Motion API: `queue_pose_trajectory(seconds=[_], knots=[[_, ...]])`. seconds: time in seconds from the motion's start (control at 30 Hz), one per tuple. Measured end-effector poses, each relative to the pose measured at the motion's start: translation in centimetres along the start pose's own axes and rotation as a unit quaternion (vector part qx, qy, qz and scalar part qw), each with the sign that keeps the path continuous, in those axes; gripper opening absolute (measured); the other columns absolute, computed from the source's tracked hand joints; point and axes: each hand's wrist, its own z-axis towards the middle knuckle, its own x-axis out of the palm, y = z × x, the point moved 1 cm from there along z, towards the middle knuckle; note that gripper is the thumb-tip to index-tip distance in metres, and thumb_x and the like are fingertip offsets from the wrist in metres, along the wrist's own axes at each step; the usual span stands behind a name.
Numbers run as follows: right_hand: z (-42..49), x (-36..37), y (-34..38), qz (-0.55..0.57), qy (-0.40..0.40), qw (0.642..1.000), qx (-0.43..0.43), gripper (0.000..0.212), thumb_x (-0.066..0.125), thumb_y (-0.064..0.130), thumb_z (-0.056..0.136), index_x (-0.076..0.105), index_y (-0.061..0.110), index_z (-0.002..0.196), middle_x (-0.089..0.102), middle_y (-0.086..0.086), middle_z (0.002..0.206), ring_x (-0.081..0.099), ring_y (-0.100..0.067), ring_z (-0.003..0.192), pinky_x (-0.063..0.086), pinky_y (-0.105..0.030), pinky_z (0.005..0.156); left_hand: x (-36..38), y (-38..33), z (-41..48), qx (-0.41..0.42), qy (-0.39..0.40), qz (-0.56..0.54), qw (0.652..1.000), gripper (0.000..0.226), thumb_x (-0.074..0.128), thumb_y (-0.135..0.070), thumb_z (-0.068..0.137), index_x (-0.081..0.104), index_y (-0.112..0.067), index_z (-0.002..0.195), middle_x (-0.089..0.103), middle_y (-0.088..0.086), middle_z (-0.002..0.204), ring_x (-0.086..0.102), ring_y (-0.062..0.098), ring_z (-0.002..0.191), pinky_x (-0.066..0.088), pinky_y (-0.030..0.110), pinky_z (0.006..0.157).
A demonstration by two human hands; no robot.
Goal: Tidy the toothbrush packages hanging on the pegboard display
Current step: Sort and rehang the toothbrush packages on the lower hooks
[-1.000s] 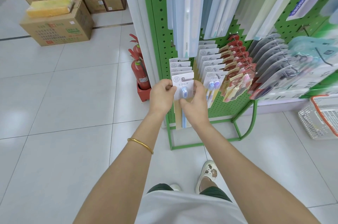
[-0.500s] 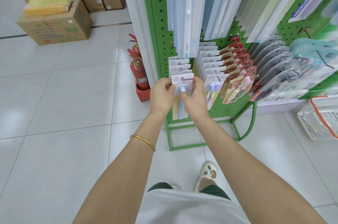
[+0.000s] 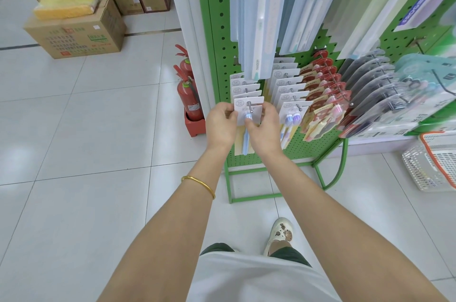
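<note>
Cardboard-backed and probably light and bendy, the front toothbrush package [image 3: 241,104] is hanging on a low hook [image 3: 249,106] of the green pegboard [image 3: 217,30], while the left hand [image 3: 220,124] and right hand [image 3: 264,129] are pinching its upper side edges, likely the firmest hold.

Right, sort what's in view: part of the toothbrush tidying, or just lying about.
Job: front toothbrush package, pinched by left hand and right hand; its peg; pegboard; neighbouring packages.
Lying about: fire extinguishers, cardboard boxes, white basket.
</note>
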Motion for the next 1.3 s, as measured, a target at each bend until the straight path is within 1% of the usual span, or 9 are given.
queue_pose_trajectory(seconds=[0.07, 0.13, 0.2, 0.37, 0.53, 0.8, 1.03, 1.17, 1.3], knots=[[-0.08, 0.07, -0.05, 0.000, -0.004, 1.000, 0.000, 0.047, 0.059, 0.006, 0.088, 0.042, 0.001, 0.132, 0.048, -0.013, 0.128, 0.045, -0.025, 0.119, 0.040, -0.040, 0.102, -0.02, 0.00, -0.21, -0.001, -0.005, -0.012, 1.000, 0.016, 0.051, 0.000, 0.091, 0.061, -0.004, 0.103, 0.058, -0.003, 0.092, 0.053, 0.011, 0.085, 0.039, 0.012, 0.069], [-0.09, 0.06, 0.05, 0.001, -0.007, 1.000, -0.001, 0.047, 0.058, 0.006, 0.089, 0.041, 0.001, 0.133, 0.048, -0.013, 0.129, 0.044, -0.025, 0.120, 0.039, -0.040, 0.103, 0.00, -0.05, -0.36, -0.003, -0.014, -0.026, 1.000, 0.017, 0.051, 0.001, 0.091, 0.059, -0.004, 0.104, 0.056, -0.004, 0.093, 0.053, 0.010, 0.086, 0.042, 0.013, 0.073], [-0.04, 0.06, 0.16, 0.002, -0.006, 1.000, 0.003, 0.048, 0.057, 0.006, 0.089, 0.041, 0.001, 0.134, 0.048, -0.012, 0.130, 0.045, -0.024, 0.120, 0.039, -0.040, 0.103, 0.08, -0.04, -0.41, -0.006, -0.019, -0.036, 0.999, 0.017, 0.051, 0.002, 0.090, 0.058, -0.005, 0.104, 0.056, -0.004, 0.094, 0.053, 0.010, 0.087, 0.043, 0.018, 0.078], [0.24, 0.05, 0.19, -0.002, 0.003, 1.000, 0.005, 0.049, 0.056, 0.005, 0.090, 0.039, 0.001, 0.136, 0.048, -0.012, 0.132, 0.044, -0.023, 0.122, 0.039, -0.038, 0.103, 0.27, -0.27, -0.34, -0.002, -0.013, -0.031, 0.999, 0.018, 0.051, 0.002, 0.091, 0.058, -0.006, 0.106, 0.056, -0.004, 0.095, 0.052, 0.010, 0.088, 0.040, 0.016, 0.078], [0.31, -0.12, 0.12, -0.009, 0.006, 1.000, -0.003, 0.047, 0.056, 0.005, 0.091, 0.040, 0.000, 0.134, 0.049, -0.012, 0.129, 0.046, -0.023, 0.119, 0.038, -0.031, 0.100, 0.27, -0.20, -0.24, -0.004, -0.007, -0.027, 1.000, 0.020, 0.051, 0.002, 0.091, 0.058, -0.006, 0.107, 0.056, -0.004, 0.099, 0.052, 0.010, 0.093, 0.040, 0.015, 0.080], [-0.11, 0.32, -0.11, -0.011, -0.017, 1.000, -0.023, 0.040, 0.056, 0.005, 0.089, 0.046, 0.001, 0.128, 0.052, -0.012, 0.123, 0.047, -0.023, 0.114, 0.044, -0.042, 0.098, 0.00, -0.15, -0.36, 0.000, -0.018, -0.029, 0.999, 0.029, 0.052, 0.003, 0.090, 0.053, -0.003, 0.118, 0.053, -0.001, 0.107, 0.052, 0.012, 0.100, 0.041, 0.016, 0.084], [0.30, 0.48, -0.45, -0.031, -0.014, 0.999, -0.026, 0.040, 0.056, 0.004, 0.088, 0.047, 0.001, 0.127, 0.053, -0.014, 0.119, 0.047, -0.027, 0.114, 0.043, -0.041, 0.097, 0.28, 0.29, -0.35, 0.009, 0.002, -0.029, 1.000, 0.037, 0.048, 0.004, 0.090, 0.056, -0.008, 0.124, 0.057, 0.009, 0.122, 0.056, 0.019, 0.108, 0.047, 0.030, 0.095], [0.39, 0.39, -0.57, -0.041, 0.003, 0.999, -0.020, 0.043, 0.055, 0.006, 0.089, 0.044, 0.002, 0.131, 0.050, -0.015, 0.124, 0.045, -0.025, 0.116, 0.040, -0.035, 0.099, 0.43, 0.57, -0.31, 0.016, 0.014, -0.012, 1.000, 0.045, 0.046, 0.004, 0.088, 0.059, -0.014, 0.127, 0.057, 0.008, 0.119, 0.056, 0.005, 0.093, 0.046, 0.033, 0.099], [0.47, 0.55, -0.52, -0.039, 0.001, 0.999, -0.015, 0.044, 0.055, 0.007, 0.089, 0.044, 0.001, 0.132, 0.049, -0.017, 0.126, 0.047, -0.025, 0.116, 0.039, -0.034, 0.099, 0.26, -0.07, -0.82, 0.018, 0.016, -0.008, 1.000, 0.052, 0.041, 0.006, 0.087, 0.057, -0.018, 0.131, 0.050, 0.006, 0.114, 0.047, -0.014, 0.082, 0.043, 0.025, 0.098]])
